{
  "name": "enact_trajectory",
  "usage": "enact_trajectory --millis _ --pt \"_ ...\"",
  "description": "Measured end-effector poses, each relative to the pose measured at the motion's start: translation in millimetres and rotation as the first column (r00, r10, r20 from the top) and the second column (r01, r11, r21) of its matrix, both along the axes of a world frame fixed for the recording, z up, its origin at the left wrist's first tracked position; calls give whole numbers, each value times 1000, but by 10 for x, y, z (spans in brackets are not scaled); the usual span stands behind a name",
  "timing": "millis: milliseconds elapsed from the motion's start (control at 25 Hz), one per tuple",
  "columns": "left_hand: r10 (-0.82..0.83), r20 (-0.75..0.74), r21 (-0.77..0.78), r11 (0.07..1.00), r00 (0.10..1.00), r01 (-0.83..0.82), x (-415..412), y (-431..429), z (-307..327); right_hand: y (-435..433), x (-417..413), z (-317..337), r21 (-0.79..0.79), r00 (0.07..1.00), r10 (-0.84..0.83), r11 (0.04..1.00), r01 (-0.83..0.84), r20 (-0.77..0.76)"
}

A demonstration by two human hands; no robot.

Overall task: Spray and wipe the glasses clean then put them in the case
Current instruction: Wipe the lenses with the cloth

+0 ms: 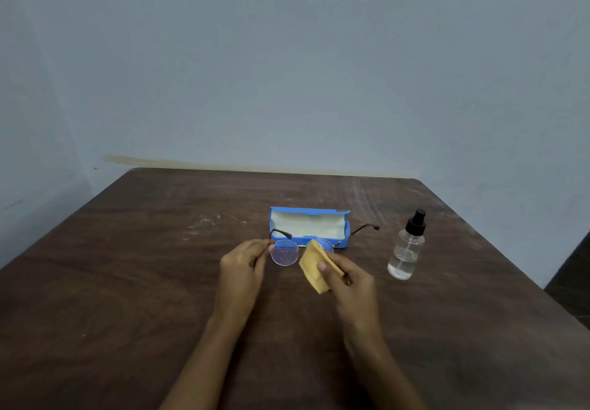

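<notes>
A dark wooden table (127, 266) stands against a pale blue wall (287, 58). The left hand (242, 264) pinches the glasses (285, 255) by the frame just in front of the open blue case (309, 225). The right hand (348, 277) grips a yellow cloth (314, 267) over one lens. A spray bottle (407, 250) stands upright to the right.
</notes>
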State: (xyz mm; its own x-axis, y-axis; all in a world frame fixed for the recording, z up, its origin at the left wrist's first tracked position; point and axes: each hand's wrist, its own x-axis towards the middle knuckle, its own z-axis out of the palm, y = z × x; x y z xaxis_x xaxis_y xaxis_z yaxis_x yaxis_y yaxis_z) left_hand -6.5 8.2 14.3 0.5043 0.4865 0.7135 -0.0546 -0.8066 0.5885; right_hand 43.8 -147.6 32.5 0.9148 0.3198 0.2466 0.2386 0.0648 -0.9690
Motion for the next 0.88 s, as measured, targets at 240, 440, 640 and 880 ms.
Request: enact_trajectory --millis 240,440,640,880 --pt "-16 -20 -16 1000 1000 16 -40 -37 -1 466 -154 49 -411 573 61 758 507 817" --pt "2 -13 -32 999 1000 -3 -55 -36 -10 567 -190 20 -574 610 225 674 465 760" --pt "-43 -63 2 999 997 43 -58 -54 -12 515 -173 47 -583 688 149 672 456 710" --pt "-10 -41 -61 998 999 8 -80 -20 -6 588 -142 -7 -684 679 336 647 337 653"
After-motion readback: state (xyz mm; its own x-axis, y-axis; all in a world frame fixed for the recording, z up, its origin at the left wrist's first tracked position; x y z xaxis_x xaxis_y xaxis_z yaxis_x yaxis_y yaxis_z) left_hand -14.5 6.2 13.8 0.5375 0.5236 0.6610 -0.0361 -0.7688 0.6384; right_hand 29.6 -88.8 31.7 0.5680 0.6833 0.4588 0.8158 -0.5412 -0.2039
